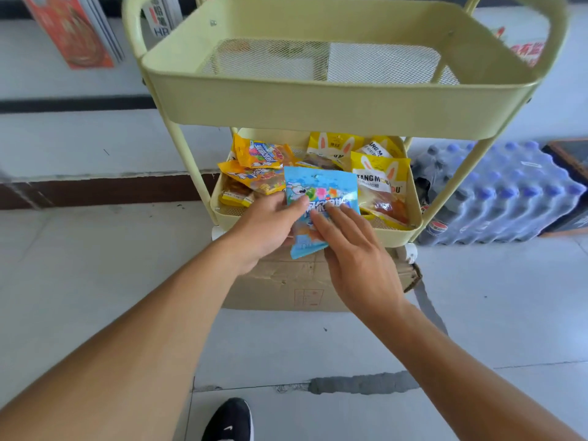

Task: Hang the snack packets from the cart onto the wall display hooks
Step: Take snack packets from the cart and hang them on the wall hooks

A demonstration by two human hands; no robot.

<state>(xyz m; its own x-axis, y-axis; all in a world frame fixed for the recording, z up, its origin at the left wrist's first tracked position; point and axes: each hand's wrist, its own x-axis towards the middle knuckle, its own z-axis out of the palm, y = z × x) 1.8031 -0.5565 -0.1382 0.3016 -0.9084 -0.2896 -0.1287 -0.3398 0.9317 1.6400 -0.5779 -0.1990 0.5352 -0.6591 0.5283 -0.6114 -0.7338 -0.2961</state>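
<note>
Black and low at 6 o'clock, a sneaker (pixel 229 420) stands on the pale tiled floor (pixel 95 281), where a dark grey patched seam (pixel 362 384) runs across the tiles just beyond it. Both bare forearms reach up from the bottom corners toward the middle of the view. At the centre the left hand (pixel 264 226) grips the left edge of a blue snack packet (pixel 318 198), thumb on its printed face and fingers hidden behind it, while the right hand (pixel 356 253) lies over the packet's lower right part with fingers nearly straight and spread, pressing on it. That packet is held upright just in front of the lower tray (pixel 410 224) of a pale yellow cart (pixel 318 103). Orange packets (pixel 257 163) lie heaped in the lower tray toward 11 o'clock from the blue one, and yellow packets with rabbit ears (pixel 381 176) toward 1 o'clock. Above them, the cart's upper tray (pixel 318 58) shows only its mesh floor. A flat cardboard box (pixel 286 284) sits on the floor under the cart, beneath the hands. At 3 o'clock a shrink-wrapped pack of blue-capped bottles (pixel 502 198) rests beside the cart. At 11 o'clock, red-and-white printed packs (pixel 73 30) hang or lean against the white wall, which has a dark baseboard stripe (pixel 105 189) at 9 o'clock.
</note>
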